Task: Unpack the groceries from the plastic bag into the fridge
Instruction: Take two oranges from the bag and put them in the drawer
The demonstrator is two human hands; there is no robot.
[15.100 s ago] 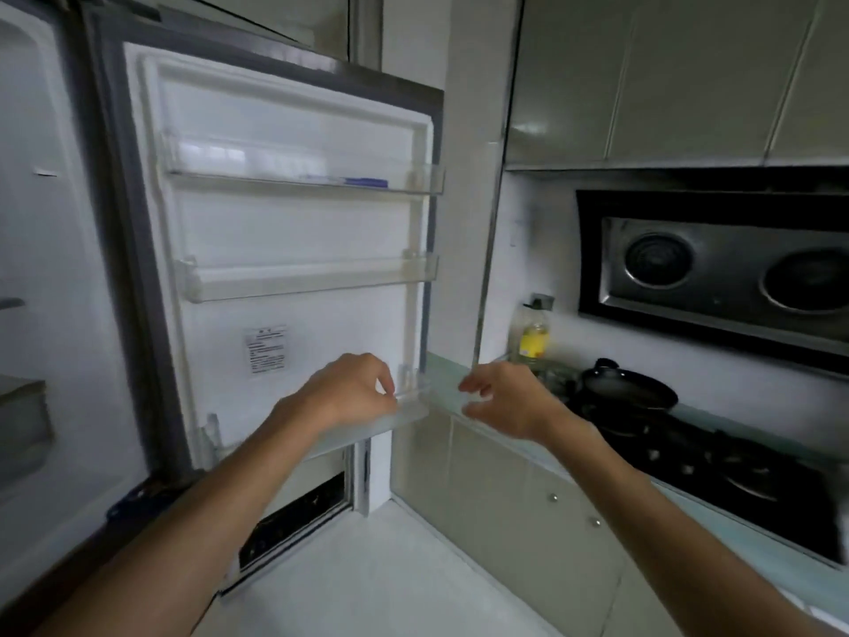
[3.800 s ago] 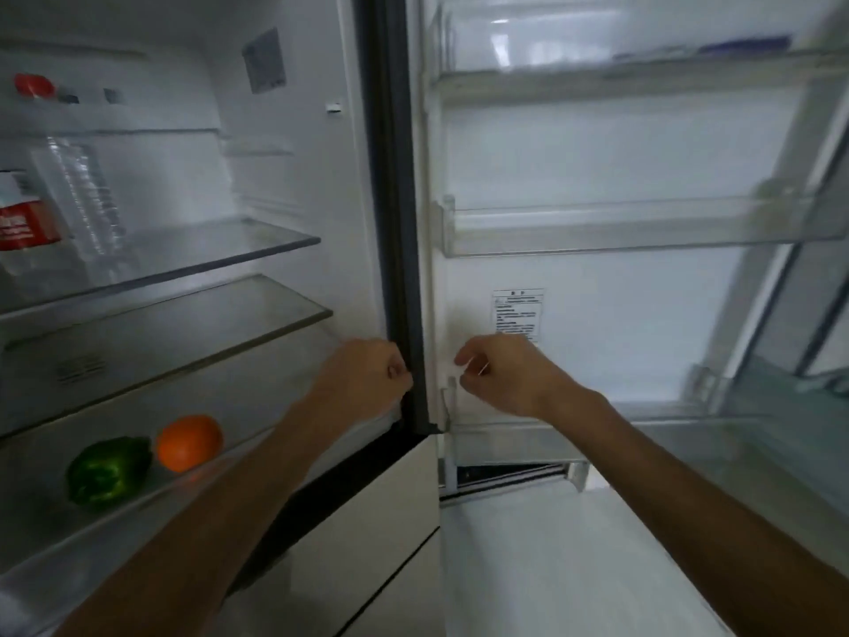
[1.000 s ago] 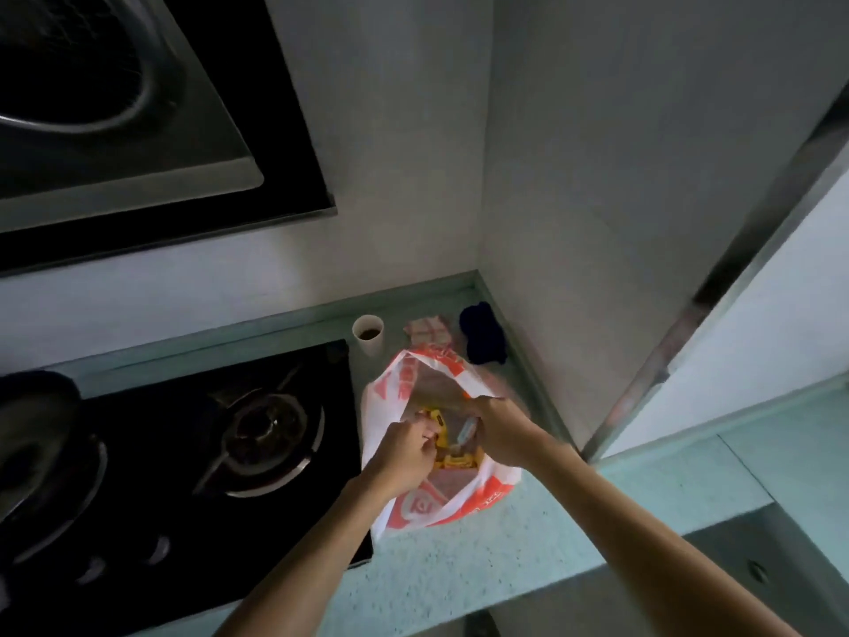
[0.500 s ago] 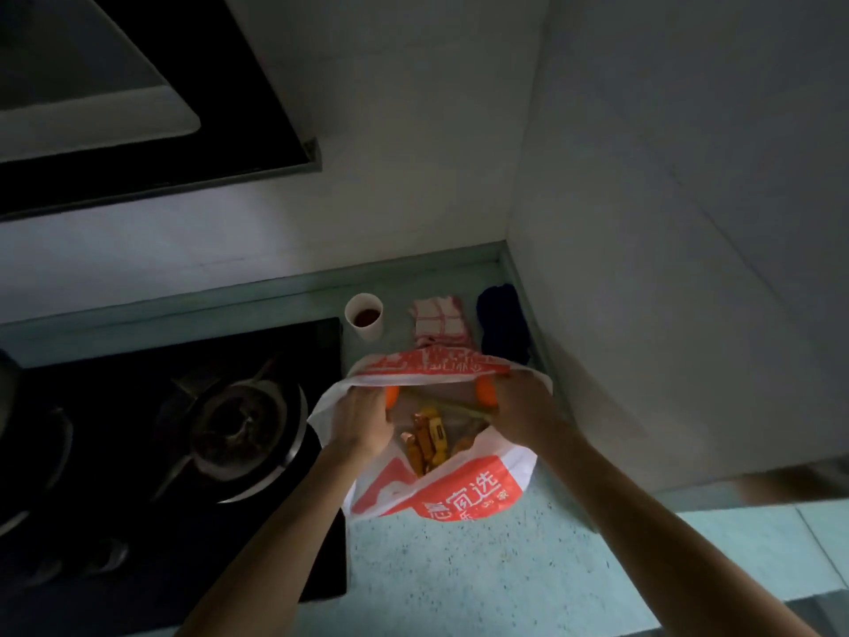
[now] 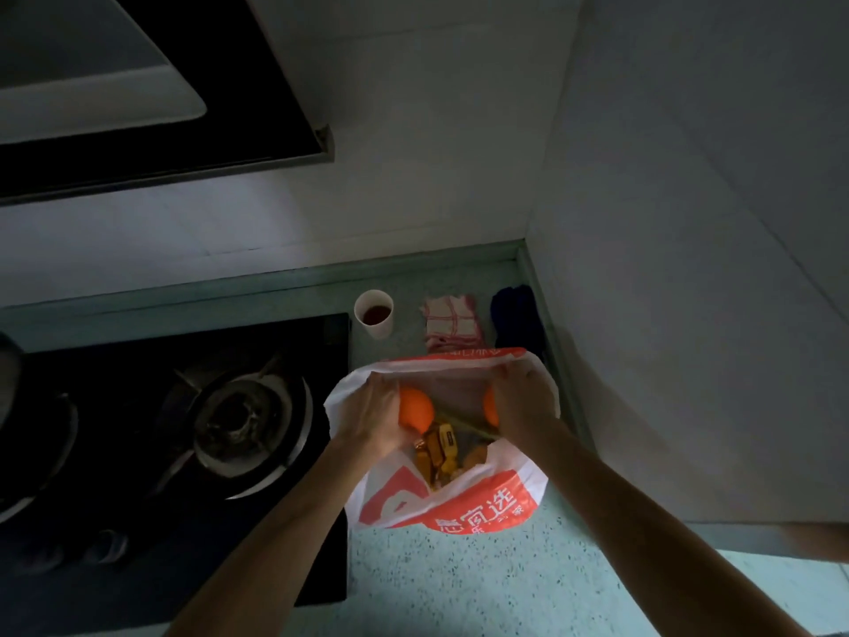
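Pinching plastic bag (image 5: 478, 503) rim with left hand (image 5: 374, 418) and right hand (image 5: 523, 402), spreading mouth. To grab next: orange (image 5: 416, 406) just beside left palm, possibly touching.

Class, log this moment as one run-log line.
step: plastic bag held open | left hand: grips rim | right hand: grips rim | inside: oranges, packets

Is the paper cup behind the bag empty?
No, the paper cup holds a dark liquid, standing on the countertop beyond the plastic bag.
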